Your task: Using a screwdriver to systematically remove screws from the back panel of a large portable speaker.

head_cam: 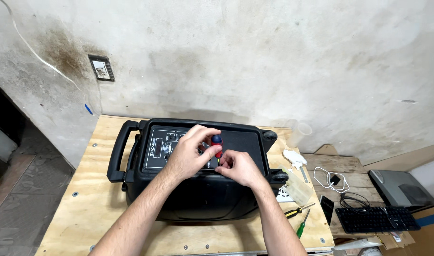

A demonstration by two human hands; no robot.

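A large black portable speaker [198, 189] lies on its side on a plywood workbench [98, 199], its control panel [162, 149] facing up. My left hand [191, 151] is shut on the red and blue handle of a screwdriver [217, 144] held upright over the panel. My right hand [238, 167] pinches around the screwdriver's lower shaft, fingers resting on the speaker's back panel. The tip of the screwdriver is hidden behind my fingers.
A yellow-handled screwdriver [295, 211] and a green-handled one [302, 226] lie at the bench's right edge, near clear plastic containers [296, 187]. A lower table on the right holds a white charger cable [328, 178], a phone [327, 207] and a black keyboard [376, 219]. A stained wall stands behind.
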